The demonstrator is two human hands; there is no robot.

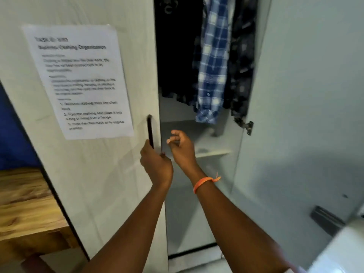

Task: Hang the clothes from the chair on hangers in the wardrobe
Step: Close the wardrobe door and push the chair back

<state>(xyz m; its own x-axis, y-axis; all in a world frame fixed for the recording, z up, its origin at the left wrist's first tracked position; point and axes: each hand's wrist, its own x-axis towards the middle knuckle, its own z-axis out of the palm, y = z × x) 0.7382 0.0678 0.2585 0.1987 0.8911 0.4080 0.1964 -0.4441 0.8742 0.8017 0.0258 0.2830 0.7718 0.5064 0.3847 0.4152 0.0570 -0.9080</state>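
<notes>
The white wardrobe's left door [94,174] stands in front of me with a black vertical handle [150,133] at its right edge. My left hand [156,164] grips the lower end of that handle. My right hand [182,147], with an orange band at the wrist, hovers just right of it in the gap, fingers loosely curled and holding nothing. Inside hang a blue-and-white checked shirt [213,62] and dark patterned garments [243,62]. The right door [307,115] is swung open. No chair or hanger is clearly visible.
A printed task sheet [78,79] is taped to the left door. A wooden surface [25,201] lies at the lower left, with blue behind it. A white shelf [212,152] sits inside the wardrobe below the hanging clothes. A blurred white object [342,251] fills the lower right corner.
</notes>
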